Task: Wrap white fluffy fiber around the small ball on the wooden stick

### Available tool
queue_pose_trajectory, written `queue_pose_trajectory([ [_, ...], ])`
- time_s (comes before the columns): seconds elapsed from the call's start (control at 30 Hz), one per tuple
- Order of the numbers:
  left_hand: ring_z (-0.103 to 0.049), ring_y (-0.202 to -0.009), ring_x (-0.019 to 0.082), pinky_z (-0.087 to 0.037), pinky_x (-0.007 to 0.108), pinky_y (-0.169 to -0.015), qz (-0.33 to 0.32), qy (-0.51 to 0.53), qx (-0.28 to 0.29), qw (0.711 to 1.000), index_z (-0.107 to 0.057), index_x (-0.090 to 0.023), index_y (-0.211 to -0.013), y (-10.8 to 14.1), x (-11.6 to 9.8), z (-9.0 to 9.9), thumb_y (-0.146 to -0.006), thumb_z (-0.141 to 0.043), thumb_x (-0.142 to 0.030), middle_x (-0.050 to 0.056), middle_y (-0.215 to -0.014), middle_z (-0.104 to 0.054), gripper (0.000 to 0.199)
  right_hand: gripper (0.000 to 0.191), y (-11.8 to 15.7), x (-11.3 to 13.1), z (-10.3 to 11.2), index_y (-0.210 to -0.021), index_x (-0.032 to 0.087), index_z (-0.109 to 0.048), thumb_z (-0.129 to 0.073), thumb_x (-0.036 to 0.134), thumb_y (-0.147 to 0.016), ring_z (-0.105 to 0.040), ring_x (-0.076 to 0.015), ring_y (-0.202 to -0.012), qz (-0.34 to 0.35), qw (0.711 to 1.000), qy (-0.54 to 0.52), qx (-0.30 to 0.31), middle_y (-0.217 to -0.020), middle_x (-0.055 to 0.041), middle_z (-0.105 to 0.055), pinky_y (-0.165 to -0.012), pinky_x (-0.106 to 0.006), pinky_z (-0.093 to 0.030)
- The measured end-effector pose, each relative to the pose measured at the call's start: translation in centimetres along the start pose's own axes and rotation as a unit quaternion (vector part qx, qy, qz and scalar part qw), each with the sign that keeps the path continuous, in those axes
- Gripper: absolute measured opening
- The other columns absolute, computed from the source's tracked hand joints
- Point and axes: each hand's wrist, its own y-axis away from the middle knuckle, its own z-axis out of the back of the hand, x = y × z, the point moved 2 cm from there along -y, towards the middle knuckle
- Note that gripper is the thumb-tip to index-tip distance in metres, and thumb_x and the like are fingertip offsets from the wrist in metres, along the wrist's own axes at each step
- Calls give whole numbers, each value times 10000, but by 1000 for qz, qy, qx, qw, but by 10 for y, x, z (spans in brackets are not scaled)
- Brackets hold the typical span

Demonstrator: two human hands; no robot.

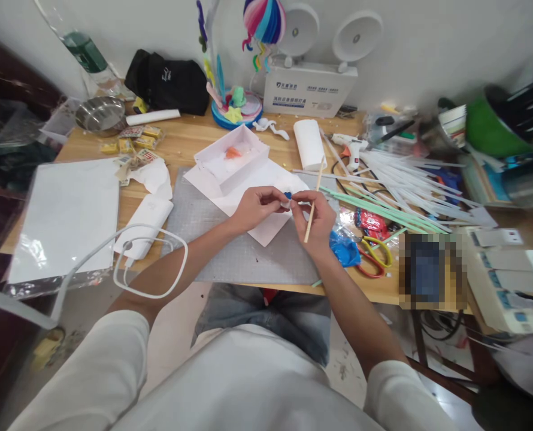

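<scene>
The left hand (256,209) and right hand (319,216) pinch a blue piece (288,196) between their fingers above the paper (269,232); the right also holds a stick (319,178). Bare mat (230,260) stretches toward the bench's (383,293) front edge; scissors (376,256) crowd the right side.

Cannot identify the blue piece (288,195) (partly hidden by fingers (270,194)) or pixelated object (424,274) toward four o'clock; cannot see the striped ornament (265,21) whole, cropped at twelve.
</scene>
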Motion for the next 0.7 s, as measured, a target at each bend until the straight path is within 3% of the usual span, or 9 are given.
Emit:
queue_pose_trajectory([
  [0.2, -750, -819, 170, -637, 326, -806, -9, -1, 3, 1000, -737, -133, -872, 4, -7, -1, -838, -741, -383, 67, -866, -750, 252, 64, 0, -6, -1, -930, 248, -663, -679, 282, -878, -677, -134, -777, 13, 999, 35, -15, -853, 15, -701, -725, -297, -606],
  [0.3, -737, -788, 160, -613, 295, -769, -8, -40, -15, 999, -713, -131, -855, 3, -4, -2, -801, -786, -381, 66, -845, -742, 266, 70, 0, -5, 0, -936, 249, -661, -668, 303, -892, -677, -136, -792, 26, 999, 45, -12, -865, 12, -701, -738, -298, -606],
  [0.47, -705, -735, 144, -549, 268, -718, 13, -131, -54, 990, -691, -165, -973, -1, -1, 8, -765, -784, -286, 38, -792, -750, 258, 262, 1, -7, 5, -1213, 291, -615, -487, 397, -1009, -686, -141, -832, 10, 998, -14, -63, -1017, -20, -726, -702, -302, -588],
  [0.57, -688, -754, 145, -528, 274, -741, 32, -193, 4, 981, -721, -163, -837, -4, -4, 14, -741, -772, -258, 39, -811, -753, 145, 367, 1, -9, 10, -1309, 318, -604, -429, 473, -1025, -653, -150, -775, 25, 995, -4, -92, -920, -13, -689, -684, -327, -560],
  [0.7, -668, -753, 147, -520, 284, -770, 32, -219, 77, 972, -753, -170, -770, -6, -6, 13, -752, -743, -271, 29, -784, -749, 104, 386, 5, -7, 17, -1042, 284, -732, -421, 512, -1019, -611, -160, -698, 56, 990, 62, -117, -737, -7, -595, -710, -363, -527],
])
